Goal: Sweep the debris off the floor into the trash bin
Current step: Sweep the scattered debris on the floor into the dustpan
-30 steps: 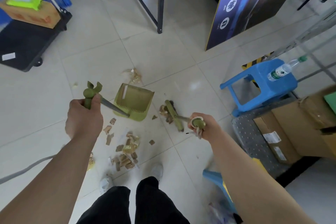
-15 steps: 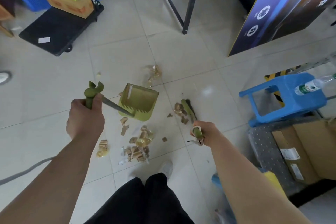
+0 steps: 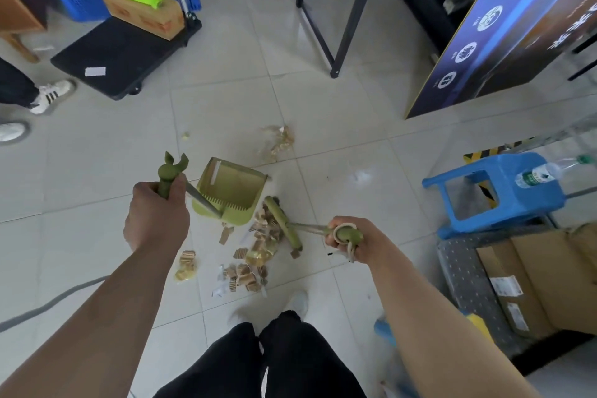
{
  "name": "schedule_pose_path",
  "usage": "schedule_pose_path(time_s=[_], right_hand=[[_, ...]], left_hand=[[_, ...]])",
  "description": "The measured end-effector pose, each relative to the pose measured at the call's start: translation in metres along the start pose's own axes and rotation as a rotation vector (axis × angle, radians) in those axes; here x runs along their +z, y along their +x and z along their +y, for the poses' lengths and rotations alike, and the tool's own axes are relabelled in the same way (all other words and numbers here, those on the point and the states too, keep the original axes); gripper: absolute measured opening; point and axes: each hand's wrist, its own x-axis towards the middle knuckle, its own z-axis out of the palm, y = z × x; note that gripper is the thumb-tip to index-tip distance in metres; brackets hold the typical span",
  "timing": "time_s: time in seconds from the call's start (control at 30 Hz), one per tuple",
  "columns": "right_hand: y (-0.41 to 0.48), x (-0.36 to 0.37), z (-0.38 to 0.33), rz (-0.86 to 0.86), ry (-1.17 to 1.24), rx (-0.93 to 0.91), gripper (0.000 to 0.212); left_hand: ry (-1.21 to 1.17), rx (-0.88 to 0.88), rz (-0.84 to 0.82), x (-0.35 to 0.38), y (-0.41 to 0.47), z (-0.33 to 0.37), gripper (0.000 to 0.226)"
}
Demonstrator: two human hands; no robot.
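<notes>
Since the earlier frame, my broom (image 3: 283, 223) head has shifted toward the dustpan (image 3: 232, 191), pushing cardboard scraps closer to its lip. My left hand (image 3: 155, 216) is clenched around the dustpan's green handle; the pan rests on the floor (image 3: 339, 139) just ahead of and to the right of those fingers, its open mouth facing the broom. My right hand (image 3: 350, 237) is clenched around the broom's handle end, and the broom head lies on the floor to the left of those fingers, touching the debris (image 3: 258, 249). Most of the debris lies between my two hands, slightly nearer my legs. A second small pile (image 3: 277, 144) sits beyond the dustpan, well apart from both hands. The trash bin cannot be identified.
</notes>
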Motion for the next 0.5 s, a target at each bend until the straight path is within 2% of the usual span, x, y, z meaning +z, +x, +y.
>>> schedule_pose_path(time_s=[0.17, 0.5], right_hand=[[-0.005, -0.027, -0.023, 0.048, 0.062, -0.032, 0.01], [0.035, -0.113, -0.12, 0.329, 0.109, -0.12, 0.019]], left_hand=[[-0.034, -0.017, 0.0, 0.005, 0.007, 0.008, 0.058], [-0.059, -0.071, 0.049, 0.067, 0.01, 0.067, 0.059]])
